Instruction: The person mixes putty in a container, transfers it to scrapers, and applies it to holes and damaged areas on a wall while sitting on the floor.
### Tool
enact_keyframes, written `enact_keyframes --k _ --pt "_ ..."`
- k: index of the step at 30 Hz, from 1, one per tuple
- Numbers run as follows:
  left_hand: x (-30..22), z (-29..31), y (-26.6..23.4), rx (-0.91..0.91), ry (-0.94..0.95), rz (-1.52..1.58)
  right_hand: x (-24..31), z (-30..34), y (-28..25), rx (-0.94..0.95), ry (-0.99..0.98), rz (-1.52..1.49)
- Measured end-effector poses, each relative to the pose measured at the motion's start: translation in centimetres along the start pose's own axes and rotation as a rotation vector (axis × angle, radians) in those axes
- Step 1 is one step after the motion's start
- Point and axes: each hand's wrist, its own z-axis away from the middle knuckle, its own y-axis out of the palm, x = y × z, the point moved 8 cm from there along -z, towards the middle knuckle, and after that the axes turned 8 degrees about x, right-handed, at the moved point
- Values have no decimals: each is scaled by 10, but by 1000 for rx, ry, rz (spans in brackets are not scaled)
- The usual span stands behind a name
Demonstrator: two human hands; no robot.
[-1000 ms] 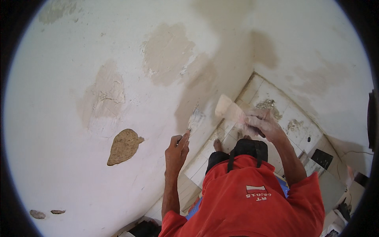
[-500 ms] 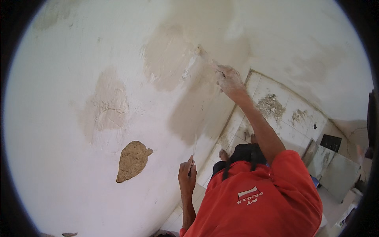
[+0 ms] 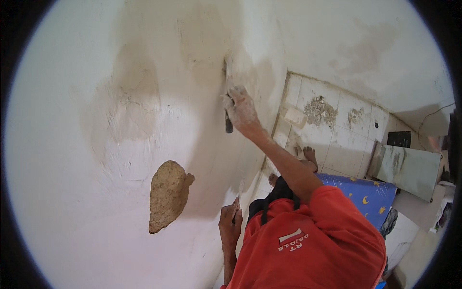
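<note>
My right hand [image 3: 240,110], coated in white paste, is closed around a putty knife [image 3: 228,124]. Its dark handle sticks out below the fist, and the blade end lies against the white wall [image 3: 62,202] on a damp, beige patch. Lower down and close to my body, my left hand [image 3: 231,225] grips a thin flat tool [image 3: 241,189] that points up and shows almost edge-on, so its exact kind is unclear. Left of that hand, a leaf-shaped hole [image 3: 168,197] exposes rough brown material. Above the hole is a smeared filler patch [image 3: 132,113].
White floor tiles [image 3: 337,149] with spilled grey debris [image 3: 321,111] meet the wall at the right. A pale container [image 3: 295,117] stands in the corner. A blue patterned cloth [image 3: 361,195] and a glass-topped piece of furniture [image 3: 409,168] are behind my right arm.
My right hand has moved left and slightly down along the wall, and the putty knife's handle now shows. The view has shifted, bringing the blue cloth and pale container into sight.
</note>
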Motion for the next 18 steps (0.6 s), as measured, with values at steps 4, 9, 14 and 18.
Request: enact_keyframes --k 4,9,14,18 --pt "-6 9 -13 -21 22 -38 15 27 16 47 109 -42" --pt "-7 18 -23 -84 26 43 19 70 26 205 6 -22" --pt "-17 6 -25 -111 -2 324 11 125 0 337 29 -106" --pt "-43 -24 -15 -37 -9 546 -7 133 -63 432 572 -356"
